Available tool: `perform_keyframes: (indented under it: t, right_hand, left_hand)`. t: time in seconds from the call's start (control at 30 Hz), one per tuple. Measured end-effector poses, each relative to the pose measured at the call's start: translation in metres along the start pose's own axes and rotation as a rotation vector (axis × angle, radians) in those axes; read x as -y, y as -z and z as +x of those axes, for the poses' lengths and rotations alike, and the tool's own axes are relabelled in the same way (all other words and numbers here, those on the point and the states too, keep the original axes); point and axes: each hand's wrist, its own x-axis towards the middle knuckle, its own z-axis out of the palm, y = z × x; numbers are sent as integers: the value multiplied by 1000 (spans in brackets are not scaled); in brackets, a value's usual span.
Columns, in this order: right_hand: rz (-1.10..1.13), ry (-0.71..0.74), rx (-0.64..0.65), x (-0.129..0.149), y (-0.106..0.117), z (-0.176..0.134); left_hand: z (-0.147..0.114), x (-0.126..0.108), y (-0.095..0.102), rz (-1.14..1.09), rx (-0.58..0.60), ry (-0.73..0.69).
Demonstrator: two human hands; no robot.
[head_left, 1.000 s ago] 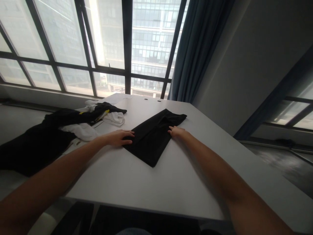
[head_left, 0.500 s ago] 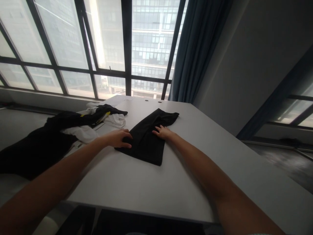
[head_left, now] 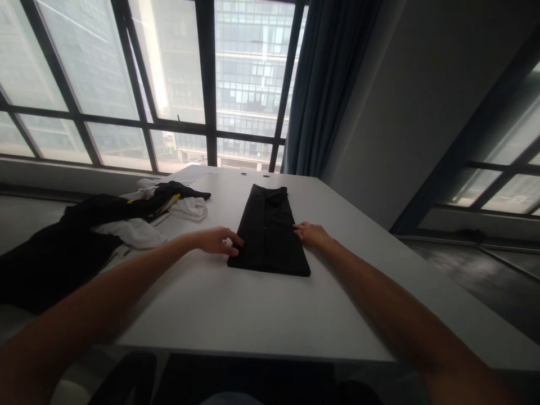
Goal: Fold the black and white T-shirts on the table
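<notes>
- Folded black garment (head_left: 276,239): between my hands, long axis running away from me.
- Left hand (head_left: 220,242): at left edge, thumb and fingers apart.
- Right hand (head_left: 311,233): at right edge; can't tell if pinching.

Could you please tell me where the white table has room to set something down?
The white table is bare between the flat black garment and the near edge, and right of the right hand. It is crowded on the left, where black and white clothes lie heaped past the left hand.
</notes>
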Motion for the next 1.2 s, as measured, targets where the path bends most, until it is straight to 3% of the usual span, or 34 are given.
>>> perform_keyframes:
  t: [0.1,0.2,0.33,0.43,0.57,0.87,1.2]
  right_hand:
    - [49,36,-75,4,-2,-20]
    - [194,166,-133,14,-3,-38]
    - [376,315,-8,21,2,-54]
    - [405,319,51,19,5,-55]
    - [428,285,22,10,6,-49]
    - [407,231,73,-15,26,-62]
    - [527,319,93,-25,25,-57]
  left_hand:
    - [14,4,-6,37,-138,23]
    - [19,8,-23,135,-240,-24]
    - [16,9,-39,180,-185,31]
    - [15,4,-41,213,-152,71]
    - [14,-3,-37,230,-150,100]
    - [1,14,-26,-6,-168,-118]
    - [7,5,-31,-34,-221,-135]
